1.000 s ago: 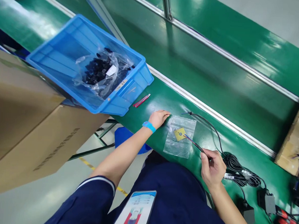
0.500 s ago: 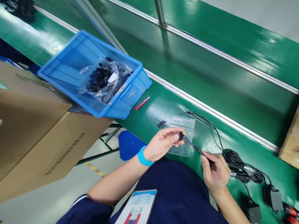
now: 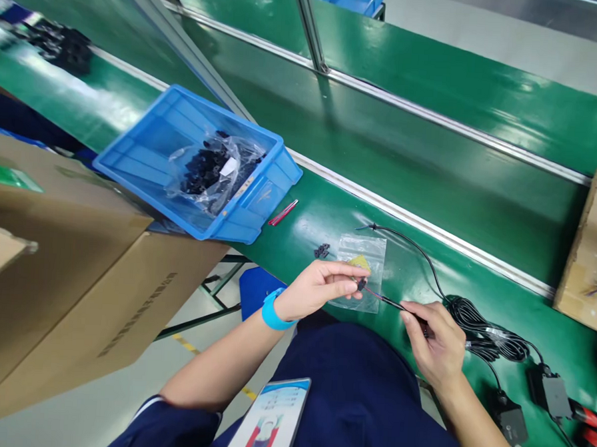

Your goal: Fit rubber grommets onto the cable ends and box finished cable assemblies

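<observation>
Between the thumb and fingers of my left hand is a small black connector, partly hidden by the fingertips. Thin coloured wires run from it into a black cable. My right hand is closed around that cable, a short way from the wires. Under my left fingers lies a clear plastic bag with a yellow piece at it. Several small black parts sit on the green bench just left of the bag.
A blue bin holds bagged black parts. Beside it lies a red tool. Coiled black cable and black boxes are at right, near a cardboard tray. Large cardboard boxes stand at left.
My left fingers have closed further over the connector and it has turned and dropped slightly. My right hand keeps its hold on the cable. The camera view has shifted a little.
</observation>
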### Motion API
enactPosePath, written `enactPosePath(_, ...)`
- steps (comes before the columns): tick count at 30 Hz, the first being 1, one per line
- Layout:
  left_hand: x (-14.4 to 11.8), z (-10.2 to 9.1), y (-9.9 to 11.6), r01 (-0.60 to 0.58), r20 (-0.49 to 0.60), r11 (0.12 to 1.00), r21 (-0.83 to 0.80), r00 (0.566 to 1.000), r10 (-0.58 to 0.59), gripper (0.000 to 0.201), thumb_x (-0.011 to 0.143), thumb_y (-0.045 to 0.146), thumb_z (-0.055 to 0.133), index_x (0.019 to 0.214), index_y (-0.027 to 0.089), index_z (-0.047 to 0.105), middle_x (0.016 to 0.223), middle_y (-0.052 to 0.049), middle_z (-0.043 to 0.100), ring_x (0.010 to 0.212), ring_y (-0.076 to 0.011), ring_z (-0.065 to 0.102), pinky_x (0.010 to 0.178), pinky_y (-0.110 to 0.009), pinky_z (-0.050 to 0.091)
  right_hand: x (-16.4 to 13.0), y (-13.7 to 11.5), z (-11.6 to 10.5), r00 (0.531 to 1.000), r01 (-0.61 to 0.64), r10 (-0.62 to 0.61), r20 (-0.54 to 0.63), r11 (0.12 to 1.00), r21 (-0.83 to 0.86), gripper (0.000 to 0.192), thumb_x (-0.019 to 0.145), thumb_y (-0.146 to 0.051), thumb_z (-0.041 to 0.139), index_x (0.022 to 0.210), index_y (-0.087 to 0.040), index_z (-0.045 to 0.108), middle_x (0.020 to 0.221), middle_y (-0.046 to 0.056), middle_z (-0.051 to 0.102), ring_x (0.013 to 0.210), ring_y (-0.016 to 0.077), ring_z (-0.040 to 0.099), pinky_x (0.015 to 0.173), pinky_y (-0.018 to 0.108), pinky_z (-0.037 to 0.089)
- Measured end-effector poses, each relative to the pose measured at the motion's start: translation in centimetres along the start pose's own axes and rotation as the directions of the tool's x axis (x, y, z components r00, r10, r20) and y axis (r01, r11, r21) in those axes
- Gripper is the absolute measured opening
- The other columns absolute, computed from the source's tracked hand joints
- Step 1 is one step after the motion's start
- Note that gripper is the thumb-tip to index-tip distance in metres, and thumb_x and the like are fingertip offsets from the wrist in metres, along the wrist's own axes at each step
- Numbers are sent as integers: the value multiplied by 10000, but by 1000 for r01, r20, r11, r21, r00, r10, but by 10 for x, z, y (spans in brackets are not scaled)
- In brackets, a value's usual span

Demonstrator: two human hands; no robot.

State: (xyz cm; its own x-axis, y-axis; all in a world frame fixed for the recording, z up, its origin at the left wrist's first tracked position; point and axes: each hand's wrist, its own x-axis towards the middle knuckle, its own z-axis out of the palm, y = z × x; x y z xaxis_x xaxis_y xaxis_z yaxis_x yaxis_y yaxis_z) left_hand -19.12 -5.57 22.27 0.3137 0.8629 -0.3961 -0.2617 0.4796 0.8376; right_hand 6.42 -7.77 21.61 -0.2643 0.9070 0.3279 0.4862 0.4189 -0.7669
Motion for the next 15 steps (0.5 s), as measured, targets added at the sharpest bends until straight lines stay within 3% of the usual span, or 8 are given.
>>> enactPosePath(3, -5, 13, 2, 13, 51, 994, 108, 999, -18, 361, 766, 332, 872, 1092, 193, 806, 964, -81, 771, 803, -182, 744, 748, -269, 609, 5, -6, 2, 1000, 18, -18, 25, 1000, -12, 186, 936, -178, 673, 1102, -252, 712, 791, 5, 678, 535, 94, 565, 477, 233, 505)
enactPosePath(7, -16, 30, -2, -41, -93, 987, 156, 994, 56, 442, 773, 362, 866, 1170, 197, 767, 862, -59, 765, 753, -178, 740, 703, -256, 601, 4, -11, 5, 988, 147, -150, -21, 981, -123, 266, 930, -171, 686, 1180, -260, 692, 853, 18, 717, 681, 120, 670, 614, 236, 574)
enactPosePath(9, -21, 33, -5, -118, -106, 960, 254, 983, 149, 383, 780, 363, 862, 1122, 208, 786, 856, -62, 767, 750, -179, 738, 713, -265, 600, 0, -12, 4, 975, 212, -221, -35, 961, -177, 303, 916, -158, 706, 1201, -257, 686, 845, 17, 717, 699, 120, 680, 645, 232, 571)
enactPosePath(12, -25, 34, -7, -278, -6, 868, 411, 951, 308, 245, 788, 346, 859, 1001, 229, 824, 825, -63, 767, 740, -165, 722, 715, -261, 586, -5, -15, 0, 964, 260, -266, -9, 949, -181, 271, 926, -146, 687, 1183, -230, 677, 825, 21, 711, 666, 114, 658, 638, 229, 546)
enactPosePath(15, -24, 34, -11, -419, 91, 811, 409, 903, 420, 254, 788, 357, 856, 1003, 226, 821, 825, -64, 765, 742, -153, 714, 708, -252, 576, -7, -18, -3, 977, 202, -199, 70, 979, -34, 180, 975, -148, 594, 1136, -193, 663, 804, 29, 694, 633, 113, 619, 600, 231, 510)
